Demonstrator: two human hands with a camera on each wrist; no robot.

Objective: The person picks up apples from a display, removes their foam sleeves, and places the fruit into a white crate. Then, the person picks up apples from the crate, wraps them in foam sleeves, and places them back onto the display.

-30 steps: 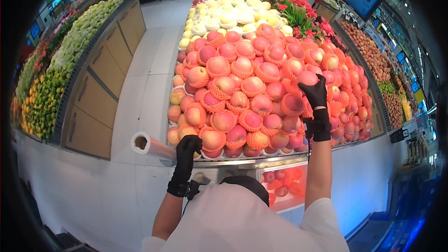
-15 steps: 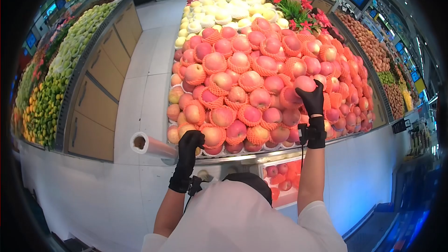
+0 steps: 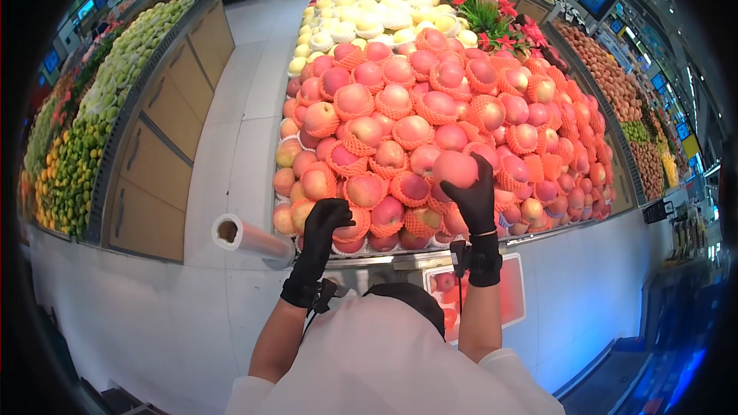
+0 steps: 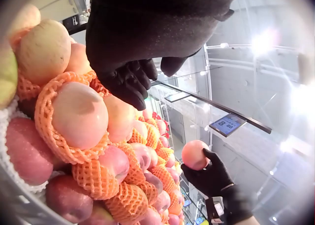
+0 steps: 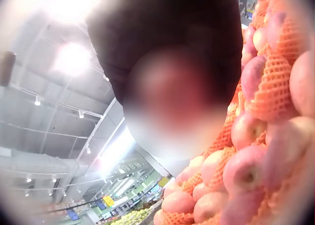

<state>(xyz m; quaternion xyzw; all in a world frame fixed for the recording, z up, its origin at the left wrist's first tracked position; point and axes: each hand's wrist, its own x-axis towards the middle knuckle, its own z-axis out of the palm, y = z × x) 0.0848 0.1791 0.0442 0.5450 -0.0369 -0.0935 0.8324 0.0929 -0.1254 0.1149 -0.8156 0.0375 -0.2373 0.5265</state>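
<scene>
A pinkish-red apple (image 3: 455,169) without a net sits in my right hand (image 3: 478,201), gripped between thumb and fingers over the front of a heaped apple display (image 3: 388,155). From the left wrist view the same apple (image 4: 195,154) shows raised off the pile. The black-gloved left hand (image 3: 324,224) hovers at the front left corner of the heap, its fingers loosely curled around nothing. Below that hand, an apple in an orange foam net (image 4: 78,114) lies close by. In the right wrist view a blur covers the held apple.
A roll of clear plastic bags (image 3: 254,240) stands left of the display's front corner. Below the front edge is a white box (image 3: 523,280) with apples inside. Yellow fruit (image 3: 384,11) and red flowers (image 3: 500,8) lie farther back. A wooden fruit counter (image 3: 157,131) runs along the left.
My right hand has brought the apple leftward and toward me, from the right part of the heap to its front. The left hand has risen slightly and shifted right.
</scene>
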